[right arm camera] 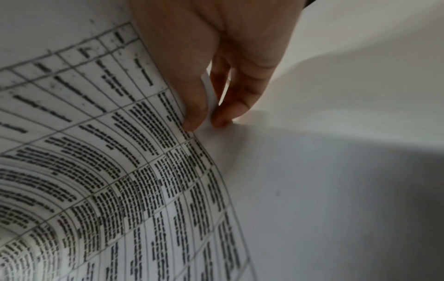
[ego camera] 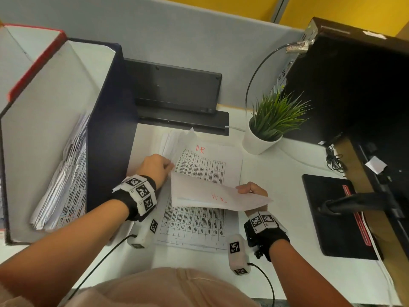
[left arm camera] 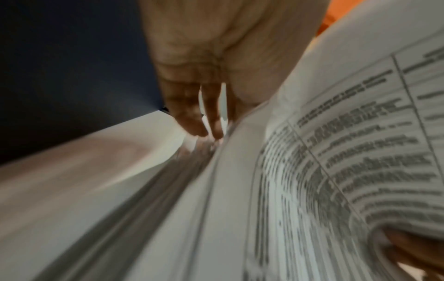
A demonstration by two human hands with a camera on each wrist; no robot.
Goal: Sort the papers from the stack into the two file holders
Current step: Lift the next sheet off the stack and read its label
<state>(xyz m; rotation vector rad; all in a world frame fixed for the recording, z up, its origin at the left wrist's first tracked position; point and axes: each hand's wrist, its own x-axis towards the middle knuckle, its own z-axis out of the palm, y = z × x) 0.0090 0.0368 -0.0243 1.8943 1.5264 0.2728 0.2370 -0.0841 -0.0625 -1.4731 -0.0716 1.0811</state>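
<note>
Right hand (ego camera: 251,189) pinches the lifted sheet (ego camera: 212,194) at its right edge, left hand (ego camera: 156,166) curls round the other edge, just above the stack (ego camera: 199,222) mid-counter. Thin, floppy paper, so I'd keep holding both edges or it'll sag.

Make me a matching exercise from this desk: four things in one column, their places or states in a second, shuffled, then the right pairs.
Things
1. lifted sheets
2. paper stack
3. blue file holder
4. potted plant

Places or states
A. stands on the desk's left side, papers already inside
B. stands at the back right of the stack
C. raised off the stack in the grip of the right hand and the left hand
D. lies flat on the white desk, red letters on its top page

Pairs: 1-C, 2-D, 3-A, 4-B
</note>
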